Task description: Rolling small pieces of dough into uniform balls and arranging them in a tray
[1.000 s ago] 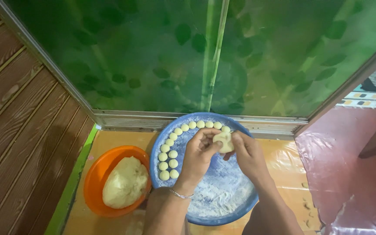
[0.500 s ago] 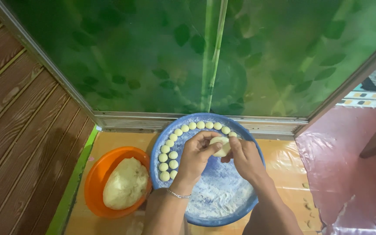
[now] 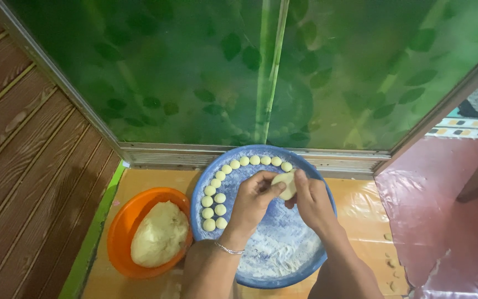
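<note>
Both hands hold one small pale piece of dough (image 3: 286, 184) above a round blue tray (image 3: 315, 261) dusted with flour. My left hand (image 3: 254, 200) pinches the piece from the left with fingertips and thumb; a thin bracelet circles that wrist. My right hand (image 3: 312, 204) grips it from the right. Several small dough balls (image 3: 215, 197) lie in a curved row along the tray's far and left rim. An orange bowl (image 3: 121, 231) to the left of the tray contains a large lump of dough (image 3: 159, 233).
The tray and bowl rest on a yellow plastic sheet (image 3: 360, 205). Green leaf-patterned glass panels (image 3: 239, 72) stand just behind them. A brown wood-look wall (image 3: 23, 166) runs on the left, and a red floor (image 3: 449, 221) lies to the right.
Both hands have stayed over the tray's far side, turning the small piece of dough between the fingers. The row of balls and the bowl are unchanged.
</note>
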